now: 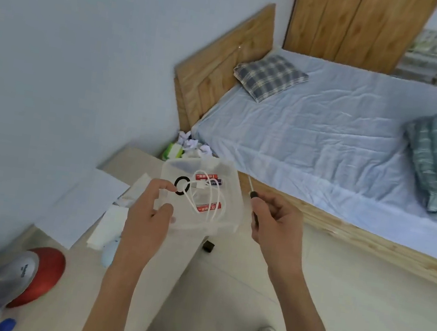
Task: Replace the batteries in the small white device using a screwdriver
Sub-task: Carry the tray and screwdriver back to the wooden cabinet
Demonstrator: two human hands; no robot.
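My left hand [153, 206] pinches a small white device [163, 198] between thumb and fingers, just over the near left rim of a clear plastic box [235, 193]. Inside the box lie red batteries [209, 206], a coiled white cable [214, 193] and a black ring [181, 185]. To the right of the box, my right hand [276, 225] is closed around a black-handled screwdriver [251, 198], whose thin metal shaft points up and away. The device is largely hidden by my fingers.
The box rests on a pale table [191, 260] beside white papers [87, 202]. A red and silver object [28, 275] sits at the table's near left. A bed [340, 155] with a wooden frame stands to the right, crumpled tissues [192, 144] by its head.
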